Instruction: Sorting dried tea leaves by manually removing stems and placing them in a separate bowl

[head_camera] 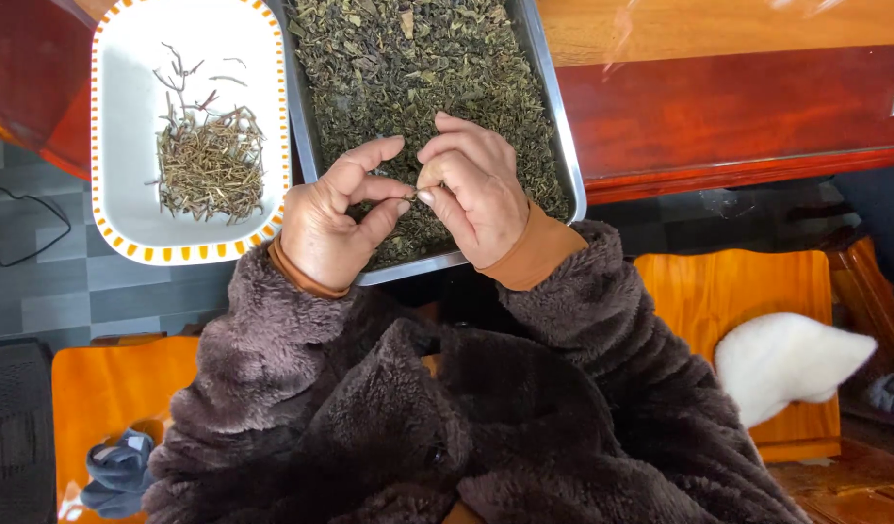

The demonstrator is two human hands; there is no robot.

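Both hands meet over the near end of the metal tray: left hand and right hand pinching a bit of the dried tea leaves between fingertips. Tray's near edge overhangs the counter, so a sleeve bump could probably tip it. White dish of stems sits just left; open room's mostly to the right.

Tray rim btwn hands & table.

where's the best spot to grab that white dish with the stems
Probably the long left rim of the white rectangular dish with orange-dashed border, coming from the left. That edge overhangs the red wooden table, while the right rim abuts the metal tray of dried green leaves.
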